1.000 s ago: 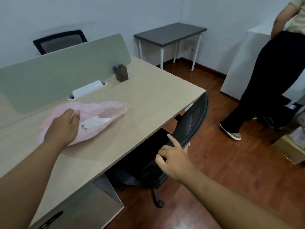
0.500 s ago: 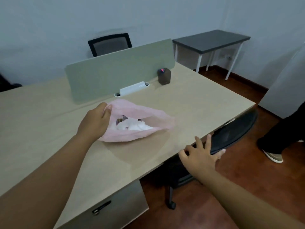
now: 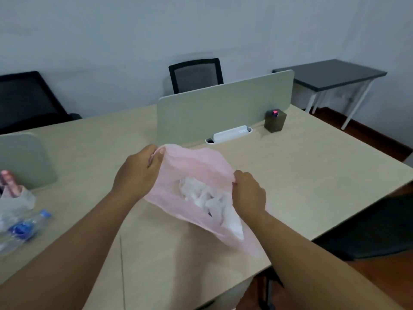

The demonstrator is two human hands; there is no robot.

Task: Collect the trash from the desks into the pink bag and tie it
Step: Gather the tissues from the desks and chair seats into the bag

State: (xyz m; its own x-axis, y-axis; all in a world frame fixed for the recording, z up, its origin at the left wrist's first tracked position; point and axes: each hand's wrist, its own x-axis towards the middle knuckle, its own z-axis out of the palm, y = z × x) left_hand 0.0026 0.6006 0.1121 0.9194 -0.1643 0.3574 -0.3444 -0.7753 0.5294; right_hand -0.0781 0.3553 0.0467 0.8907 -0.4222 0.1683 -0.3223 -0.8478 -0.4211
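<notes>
Head view, single frame.
Left hand [image 3: 137, 170]: fingers pinched closed on the far rim of the pink bag [image 3: 196, 175], thumb on top of the plastic.
Right hand [image 3: 248, 193]: fingers curled tight around the near right rim of the bag; fingertips hidden in the folds.
Pink bag: held between both hands just over the light wood desk [image 3: 301, 171], mouth pulled apart, lower end sagging toward the desk's near edge. Cannot tell whether it touches the desktop.
Bag contents: crumpled white paper [image 3: 205, 195] visible through the thin plastic.
Desk, far side: grey-green divider panel [image 3: 223, 110]; white power strip [image 3: 231, 133] at its foot; small dark box [image 3: 275, 120] with a pink spot on top, just right of the strip.
Desk, left edge: clear water bottle [image 3: 20, 229] with blue cap and label, lying on its side, well apart from the bag; blurred clear wrapping beside it.
Background: black mesh chair [image 3: 196, 73] behind the divider; dark side table [image 3: 330, 72] at right.
</notes>
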